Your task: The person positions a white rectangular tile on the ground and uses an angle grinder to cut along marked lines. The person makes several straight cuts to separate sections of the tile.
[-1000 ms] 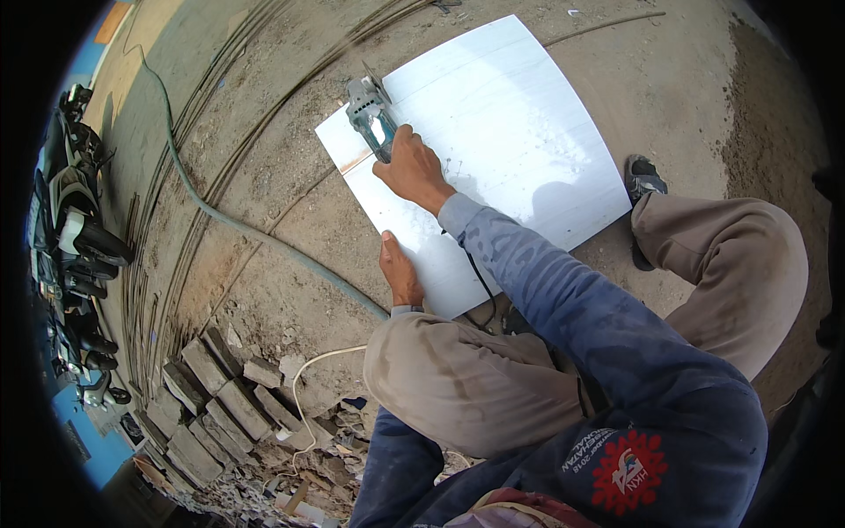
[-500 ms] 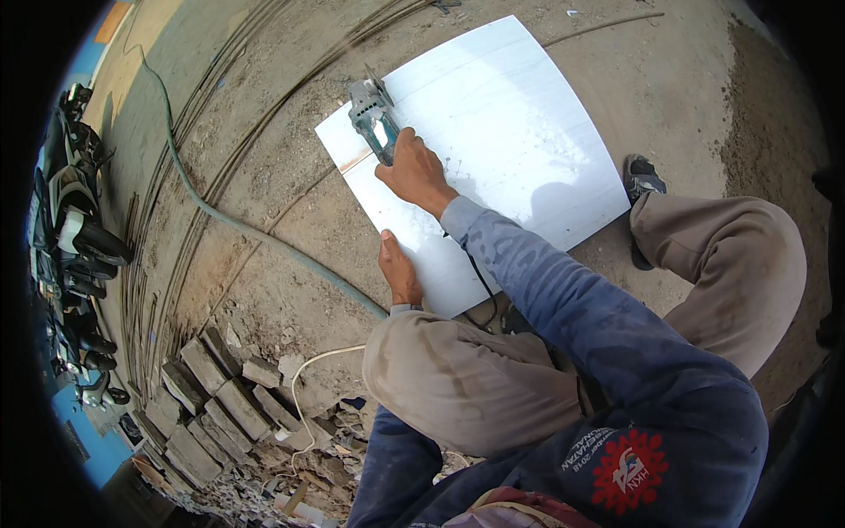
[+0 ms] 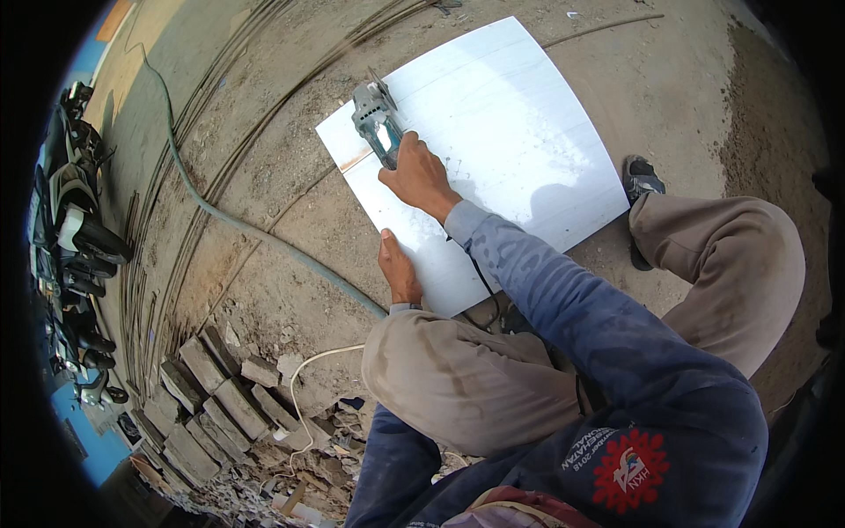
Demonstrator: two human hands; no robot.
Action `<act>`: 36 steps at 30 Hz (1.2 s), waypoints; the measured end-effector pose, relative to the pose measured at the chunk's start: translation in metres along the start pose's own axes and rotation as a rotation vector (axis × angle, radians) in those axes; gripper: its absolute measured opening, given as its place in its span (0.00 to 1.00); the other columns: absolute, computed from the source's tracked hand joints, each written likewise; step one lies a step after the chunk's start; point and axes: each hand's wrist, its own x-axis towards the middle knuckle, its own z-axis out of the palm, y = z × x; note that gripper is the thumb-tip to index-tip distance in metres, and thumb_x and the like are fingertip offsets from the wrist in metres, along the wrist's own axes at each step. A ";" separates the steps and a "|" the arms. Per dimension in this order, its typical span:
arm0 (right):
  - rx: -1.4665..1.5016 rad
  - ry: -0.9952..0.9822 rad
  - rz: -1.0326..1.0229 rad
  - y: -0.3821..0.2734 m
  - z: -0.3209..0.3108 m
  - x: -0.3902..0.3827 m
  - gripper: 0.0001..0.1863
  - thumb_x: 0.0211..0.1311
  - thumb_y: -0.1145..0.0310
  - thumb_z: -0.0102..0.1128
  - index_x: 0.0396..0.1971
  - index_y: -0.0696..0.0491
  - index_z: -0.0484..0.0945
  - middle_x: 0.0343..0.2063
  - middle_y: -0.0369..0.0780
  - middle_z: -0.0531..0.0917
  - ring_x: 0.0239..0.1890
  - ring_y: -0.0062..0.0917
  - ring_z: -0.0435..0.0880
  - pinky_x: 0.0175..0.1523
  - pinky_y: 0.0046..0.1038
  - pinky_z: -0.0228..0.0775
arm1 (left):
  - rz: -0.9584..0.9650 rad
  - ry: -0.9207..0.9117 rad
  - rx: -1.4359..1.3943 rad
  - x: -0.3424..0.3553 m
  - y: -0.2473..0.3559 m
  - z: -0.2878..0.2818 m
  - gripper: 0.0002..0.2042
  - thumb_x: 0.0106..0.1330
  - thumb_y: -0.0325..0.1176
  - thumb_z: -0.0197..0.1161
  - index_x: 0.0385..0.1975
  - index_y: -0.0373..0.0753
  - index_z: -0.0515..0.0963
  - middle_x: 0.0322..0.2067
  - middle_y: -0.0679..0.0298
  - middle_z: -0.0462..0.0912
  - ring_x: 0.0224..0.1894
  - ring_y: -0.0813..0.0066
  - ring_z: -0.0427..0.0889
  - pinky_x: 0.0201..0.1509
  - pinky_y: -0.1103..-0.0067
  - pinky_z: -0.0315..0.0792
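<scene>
My right hand (image 3: 419,176) is wrapped around the body of an angle grinder (image 3: 377,121), teal and grey, over the far left part of a large white tile (image 3: 519,114). The grinder's disc stands on edge near the tile's far left edge; whether it touches the surface I cannot tell. A brownish straight line marks the tile's left corner. My left hand (image 3: 399,271) grips the tile's near left edge, thumb along the top, the other fingers hidden. From the grinder a black cord (image 3: 481,280) runs back under my right forearm.
A grey-green hose (image 3: 255,231) curves across the dirt on the left, beside long thin rods (image 3: 231,158). Stacked paving blocks (image 3: 224,409) and rubble lie at the lower left, with a pale cable (image 3: 304,365). Parked motorbikes (image 3: 84,233) line the far left. My shoe (image 3: 642,176) is by the tile's right corner.
My right hand and the grinder have shifted slightly to the right and toward me. The tile and my left hand stay in place.
</scene>
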 end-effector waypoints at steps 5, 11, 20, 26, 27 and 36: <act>0.004 0.007 -0.010 0.000 0.000 -0.003 0.31 0.56 0.65 0.72 0.50 0.70 0.68 0.45 0.66 0.82 0.48 0.60 0.86 0.56 0.51 0.82 | 0.011 -0.002 0.006 0.001 0.000 0.000 0.27 0.88 0.50 0.44 0.60 0.29 0.78 0.48 0.61 0.85 0.47 0.74 0.81 0.54 0.75 0.76; 0.000 -0.002 0.003 0.000 -0.001 -0.005 0.31 0.56 0.65 0.71 0.50 0.70 0.68 0.45 0.66 0.82 0.48 0.60 0.86 0.56 0.51 0.82 | 0.006 0.005 0.033 0.001 0.000 0.000 0.27 0.88 0.51 0.44 0.60 0.29 0.78 0.48 0.60 0.85 0.47 0.74 0.80 0.54 0.75 0.76; 0.001 -0.009 0.006 0.001 -0.004 -0.011 0.31 0.56 0.65 0.72 0.50 0.70 0.68 0.44 0.65 0.82 0.47 0.60 0.87 0.55 0.50 0.82 | 0.020 0.004 0.032 0.003 -0.003 -0.002 0.27 0.88 0.51 0.44 0.59 0.29 0.78 0.48 0.60 0.84 0.47 0.74 0.80 0.54 0.75 0.75; 0.003 -0.011 0.003 0.002 -0.004 -0.014 0.31 0.56 0.65 0.71 0.50 0.71 0.68 0.45 0.66 0.82 0.47 0.60 0.86 0.54 0.50 0.82 | 0.004 0.014 0.023 0.003 -0.003 -0.001 0.27 0.88 0.51 0.44 0.59 0.29 0.78 0.48 0.60 0.84 0.47 0.74 0.80 0.54 0.75 0.75; 0.004 -0.012 0.002 0.002 -0.004 -0.014 0.31 0.56 0.65 0.71 0.50 0.71 0.68 0.45 0.66 0.82 0.47 0.60 0.86 0.54 0.50 0.82 | 0.005 0.016 0.021 0.004 -0.003 -0.001 0.27 0.88 0.51 0.44 0.59 0.29 0.78 0.48 0.60 0.84 0.47 0.74 0.80 0.54 0.75 0.76; -0.016 -0.013 0.013 0.004 -0.005 -0.019 0.31 0.57 0.65 0.71 0.50 0.70 0.67 0.45 0.65 0.81 0.47 0.60 0.86 0.54 0.50 0.82 | 0.013 0.021 0.024 0.002 -0.001 0.001 0.27 0.88 0.51 0.44 0.59 0.28 0.78 0.47 0.60 0.85 0.47 0.74 0.80 0.53 0.75 0.76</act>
